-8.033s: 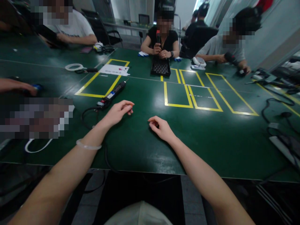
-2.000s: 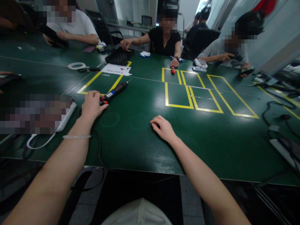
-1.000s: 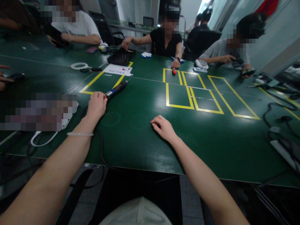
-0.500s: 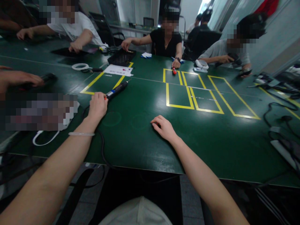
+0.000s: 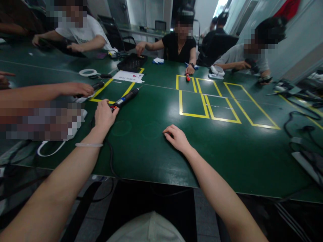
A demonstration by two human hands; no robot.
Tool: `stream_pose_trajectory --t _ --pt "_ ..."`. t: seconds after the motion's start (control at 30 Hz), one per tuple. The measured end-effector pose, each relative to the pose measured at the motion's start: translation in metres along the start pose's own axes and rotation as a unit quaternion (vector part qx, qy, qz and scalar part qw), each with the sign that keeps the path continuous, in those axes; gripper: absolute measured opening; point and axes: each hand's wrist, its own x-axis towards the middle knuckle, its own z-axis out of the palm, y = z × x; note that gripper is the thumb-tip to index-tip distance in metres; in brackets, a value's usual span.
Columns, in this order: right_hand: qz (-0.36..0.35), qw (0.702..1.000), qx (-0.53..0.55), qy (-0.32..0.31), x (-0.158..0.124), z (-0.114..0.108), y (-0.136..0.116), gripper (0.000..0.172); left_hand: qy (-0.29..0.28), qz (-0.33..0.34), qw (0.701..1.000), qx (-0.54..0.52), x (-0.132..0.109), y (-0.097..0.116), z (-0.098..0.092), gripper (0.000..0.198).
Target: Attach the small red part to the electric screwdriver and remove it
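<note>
My left hand lies on the green table with its fingers curled round the rear end of a black electric screwdriver, whose tip points away toward the far side. A black cable runs from the tool back over the table's near edge. My right hand rests on the table to the right, fingers loosely curled with nothing visible in them. A thin clear bangle sits on my left wrist.
Yellow tape rectangles mark the table ahead. Across it a person touches a black tray and holds a small red object. A neighbour's arm reaches in from the left. White paper and cables lie around.
My left hand has shifted slightly back along the screwdriver's rear end. A neighbour's arm has reached further in from the left. My right hand has stayed put.
</note>
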Motion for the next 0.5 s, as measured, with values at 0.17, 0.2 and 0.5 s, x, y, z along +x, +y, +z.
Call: stream_pose_trajectory --t 0.17,0.2,0.5 --pt "0.000 1.000 -0.007 -0.007 -0.0003 -0.0001 0.0006 0.015 -0.058 -0.056 0.994 0.067 0.0015 -0.0043 -0.0009 0.067" --pt "-0.001 1.000 -0.008 -0.008 -0.0003 -0.0002 0.0008 0.015 -0.063 -0.057 0.994 0.073 0.0024 -0.0057 -0.0009 0.069" --pt "-0.002 1.000 -0.009 -0.009 0.0000 -0.0004 0.0011 0.015 -0.067 -0.059 0.995 0.046 0.0064 -0.0067 0.0002 0.067"
